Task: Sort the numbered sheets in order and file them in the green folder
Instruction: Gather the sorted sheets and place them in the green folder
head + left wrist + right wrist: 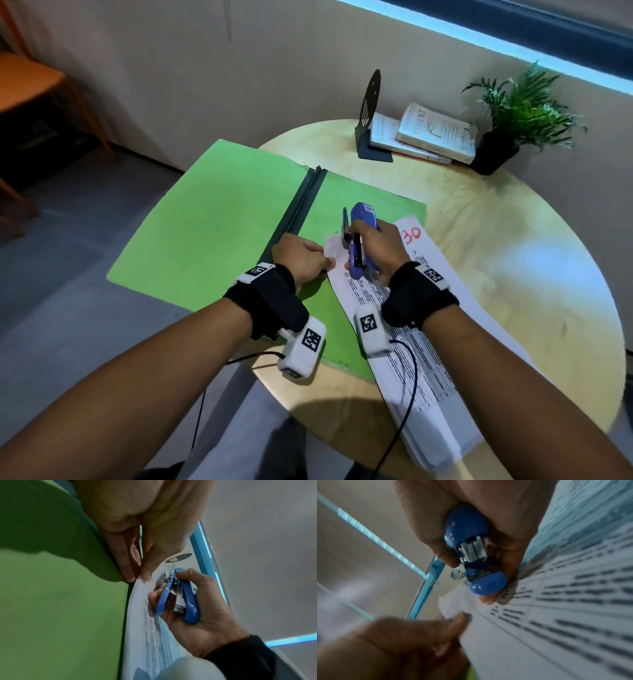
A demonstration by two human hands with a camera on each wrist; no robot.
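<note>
The green folder (212,236) lies open on the round table, its dark spine (301,202) running up the middle. A stack of printed sheets (404,329) rests partly on the folder's right flap; a red "30" (411,234) marks the top sheet. My left hand (301,257) pinches the stack's near corner (142,582) between thumb and fingers. My right hand (373,250) grips a blue stapler (359,236), its mouth at the top left corner of the sheets (452,605). In the wrist views the stapler (180,599) (476,555) stands slightly agape over the paper.
A black bookend (371,116), two books (428,133) and a potted plant (513,116) stand at the table's far edge. The bare wooden tabletop (513,274) spreads to the right. A wooden chair (41,89) stands at far left on the floor.
</note>
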